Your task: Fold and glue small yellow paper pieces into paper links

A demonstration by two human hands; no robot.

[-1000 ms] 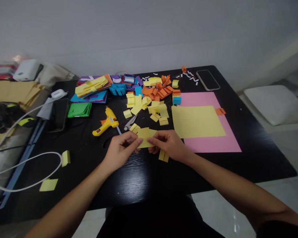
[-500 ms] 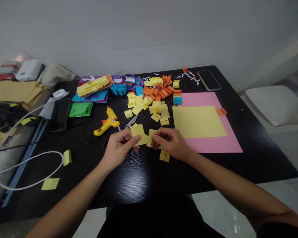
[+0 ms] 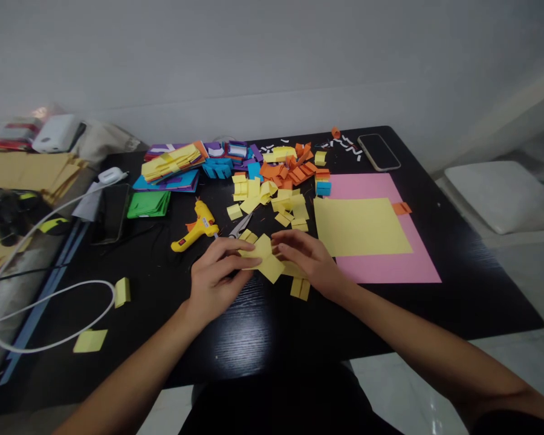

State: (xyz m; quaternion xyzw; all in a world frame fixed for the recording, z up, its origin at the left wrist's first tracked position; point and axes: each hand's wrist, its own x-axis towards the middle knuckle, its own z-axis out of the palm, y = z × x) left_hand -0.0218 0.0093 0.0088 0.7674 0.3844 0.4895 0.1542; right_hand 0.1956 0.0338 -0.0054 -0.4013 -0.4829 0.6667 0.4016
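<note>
left hand [image 3: 217,275] — fingers pinched yellow paper [image 3: 271,266] over dark surface [image 3: 317,329]. right hand [image 3: 315,263] beside it, fingers curled — couldn't tell if gripping. yellow glue gun [image 3: 200,225] lay nearby.

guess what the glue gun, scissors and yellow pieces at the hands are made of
Glue gun: probably plastic, smooth moulded-looking body. Scissors: likely metal blades, greyish sheen. Yellow pieces: seemingly matte paper or thin card, showing creases and straight edges.
</note>
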